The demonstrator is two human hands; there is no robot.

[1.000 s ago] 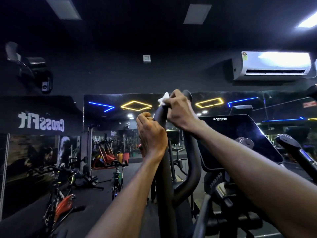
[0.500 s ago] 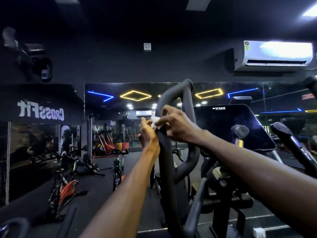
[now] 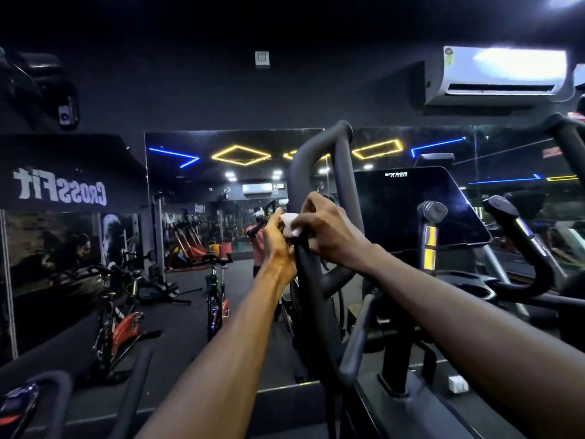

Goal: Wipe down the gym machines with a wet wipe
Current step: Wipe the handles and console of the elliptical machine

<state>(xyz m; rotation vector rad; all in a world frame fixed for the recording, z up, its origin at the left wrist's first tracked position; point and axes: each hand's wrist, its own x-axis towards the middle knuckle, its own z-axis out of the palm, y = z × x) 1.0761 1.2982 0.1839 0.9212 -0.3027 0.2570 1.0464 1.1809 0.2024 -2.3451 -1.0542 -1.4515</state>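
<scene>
Dark walls and a black ceiling close round us, with a wide mirror (image 3: pixel 221 217) ahead throwing back blue and yellow neon lines and rows of bikes. High on the right hangs a white air conditioner (image 3: pixel 497 76); on the left a reversed CrossFit sign (image 3: pixel 60 190) sits above a mural. We stand at an elliptical (image 3: pixel 395 359), its dark screen (image 3: pixel 411 210) tilted toward us just right of our hands, and two short grips rise beside it. An orange bike (image 3: pixel 122 331) stands on the floor to the left. Our looped black handle (image 3: pixel 319 172) rises in front of us, and both our hands meet on its left bar, below the bend. Our right hand (image 3: pixel 329 232) curls over the bar from the right, fingers bent and pinching the white wipe (image 3: pixel 289 224) against it. Our left hand (image 3: pixel 277 242) comes up from the left, fingers curled together on the same wipe and the bar's near edge. The wipe shows only as a small crumpled patch between the two sets of fingertips, pressed to the bar's left side.
</scene>
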